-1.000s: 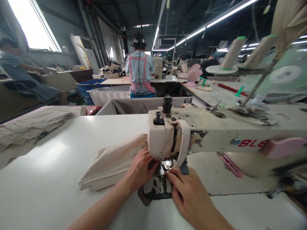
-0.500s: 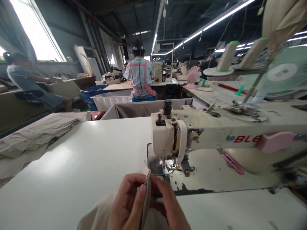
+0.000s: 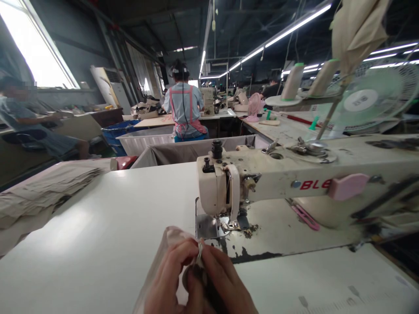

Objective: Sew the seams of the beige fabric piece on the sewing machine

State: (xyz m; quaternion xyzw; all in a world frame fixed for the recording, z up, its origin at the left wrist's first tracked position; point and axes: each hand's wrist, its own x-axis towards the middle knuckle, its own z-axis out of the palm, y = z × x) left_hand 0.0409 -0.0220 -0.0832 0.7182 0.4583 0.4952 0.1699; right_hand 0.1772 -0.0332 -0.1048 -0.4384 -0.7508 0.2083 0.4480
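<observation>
Beige fabric (image 3: 157,257) is bunched between my two hands at the bottom centre, its edge raised between the fingertips. My left hand (image 3: 175,277) pinches the fabric from the left side. Opposite it, my right hand (image 3: 224,277) grips the same edge with fingers pressed together. Both hands are in front of the sewing machine (image 3: 214,187), just short of its presser foot (image 3: 232,224) and metal needle plate (image 3: 207,226). The fabric does not touch the foot. Part of the cloth is hidden behind the left hand.
A stack of beige cloth pieces (image 3: 49,187) lies at the left. Pink thread snips (image 3: 306,217) rest on the machine bed. Behind the table are a cloth-lined bin (image 3: 183,150) and a seated person (image 3: 185,104). Thread cones (image 3: 292,83) and a green fan (image 3: 363,100) stand at the right.
The fabric has been shifted in my hands, and a fold now rises behind my left fingers. My right fingers have closed in nearer the left. The whole view has turned slightly right.
</observation>
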